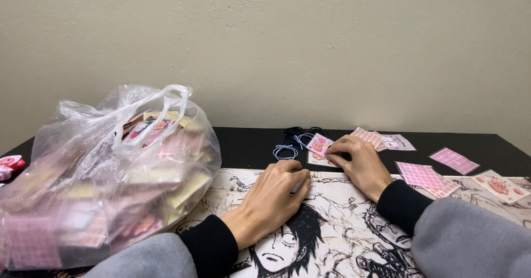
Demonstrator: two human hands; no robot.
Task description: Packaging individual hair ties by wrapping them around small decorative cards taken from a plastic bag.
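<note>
My right hand (358, 163) rests on the table with its fingertips pinching a small pink printed card (319, 144). A second small card (314, 158) lies flat just under it. My left hand (275, 193) lies curled on a black-and-white cartoon mat (332, 239), fingers closed, touching nothing I can make out. Just beyond both hands lie a light blue hair tie (285, 152) and a small heap of dark hair ties (296, 133). Both arms wear grey sleeves with black cuffs.
A big clear plastic bag (105, 173) full of pink and yellow packets stands at the left. Several pink checked and printed cards (420, 174) are scattered at the right on the black table (243, 145). A pink-red object (10, 165) pokes in at the far left. A plain wall stands behind.
</note>
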